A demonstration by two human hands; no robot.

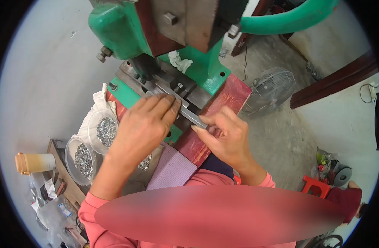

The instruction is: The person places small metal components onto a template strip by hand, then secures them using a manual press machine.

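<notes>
At my far left a yellow-and-white cylindrical flask (35, 162) shows beside the far corner of a brown wooden bench (67, 182). Next come two round, clear plastic tubs, the left one (83, 161) nearer me and the right one (104, 131) just beyond it, each holding small, shiny silver metal pieces, with a cream-white cloth (99, 101) by them. My left hand (150, 113) reaches in over the green cast-metal press (115, 33), its fingers close together and bent down on the left part of a flat, grey metal bar (193, 117); I cannot tell whether they grip it or only press on it. A purple textured mat (173, 165) meets the near edge of the worn red surface (193, 146) that carries the press. The bar slants from the dark steel die (197, 99) toward that near edge, and my right hand (226, 130) pinches its right end between thumb and fingers. Past the surface's right corner stands a round, grey wire-caged fan (272, 89); farther right are a red plastic stool (316, 186) and another person's dark red sleeve (344, 202).
</notes>
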